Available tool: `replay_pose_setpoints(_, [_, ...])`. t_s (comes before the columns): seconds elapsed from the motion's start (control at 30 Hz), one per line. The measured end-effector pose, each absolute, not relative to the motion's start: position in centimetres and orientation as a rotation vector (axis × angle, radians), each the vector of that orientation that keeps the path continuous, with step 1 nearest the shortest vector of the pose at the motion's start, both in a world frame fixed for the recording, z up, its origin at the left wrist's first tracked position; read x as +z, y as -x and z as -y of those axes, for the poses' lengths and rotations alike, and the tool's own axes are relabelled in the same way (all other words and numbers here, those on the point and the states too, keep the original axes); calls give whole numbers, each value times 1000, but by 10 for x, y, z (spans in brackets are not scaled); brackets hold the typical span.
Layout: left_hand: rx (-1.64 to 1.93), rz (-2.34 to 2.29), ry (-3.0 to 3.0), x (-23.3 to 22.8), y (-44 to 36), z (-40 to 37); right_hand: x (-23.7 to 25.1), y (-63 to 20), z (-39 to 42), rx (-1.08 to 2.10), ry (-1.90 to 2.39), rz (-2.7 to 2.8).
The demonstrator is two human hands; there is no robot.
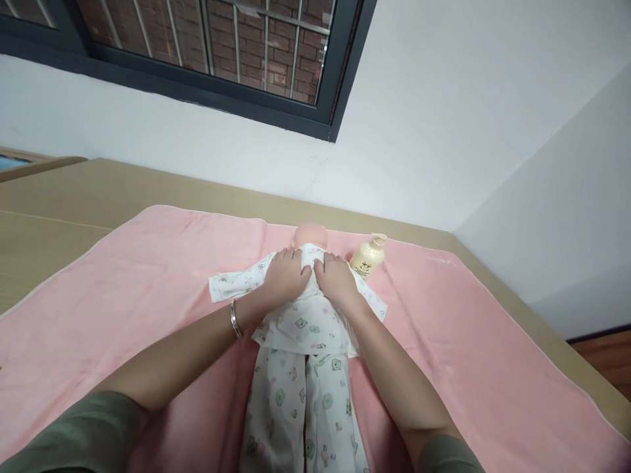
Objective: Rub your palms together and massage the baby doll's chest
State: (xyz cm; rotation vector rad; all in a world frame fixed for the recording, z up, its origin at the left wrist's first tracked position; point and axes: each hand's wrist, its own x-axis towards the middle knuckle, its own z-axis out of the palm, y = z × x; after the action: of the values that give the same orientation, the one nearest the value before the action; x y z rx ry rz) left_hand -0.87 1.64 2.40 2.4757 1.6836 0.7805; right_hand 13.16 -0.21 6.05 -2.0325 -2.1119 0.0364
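A baby doll [310, 234] lies on its back on a pink towel [123, 289], dressed in a white printed shirt [300, 325] and matching trousers [296, 407]. My left hand [284, 274] rests on the doll's chest at the collar, fingers curled onto the shirt fabric. My right hand [335, 279] lies beside it on the other side of the collar, also pressing the shirt. The two hands nearly touch under the doll's chin. A silver bracelet [235, 319] circles my left wrist.
A cream pump bottle [367, 257] lies on the towel just right of the doll's head. The towel covers a tan wooden table [73, 197] set against a white wall, with a barred window [221, 46] above. The table's right edge drops to a wooden floor [606, 358].
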Motion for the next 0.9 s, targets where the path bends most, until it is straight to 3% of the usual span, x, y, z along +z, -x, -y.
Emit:
replay_pose_setpoints(0.6, [872,-1688,-2391,18,9,-25,58,-129,2,-5,2002,2128])
replay_pose_setpoints(0.8, [893,-1608,-2540,20,6,-15,64,-152,-7,293,1830,2174])
replay_pose_setpoints(0.9, [888,-1586,-2511,23,7,-16,62,-149,-6,244,1866,2173])
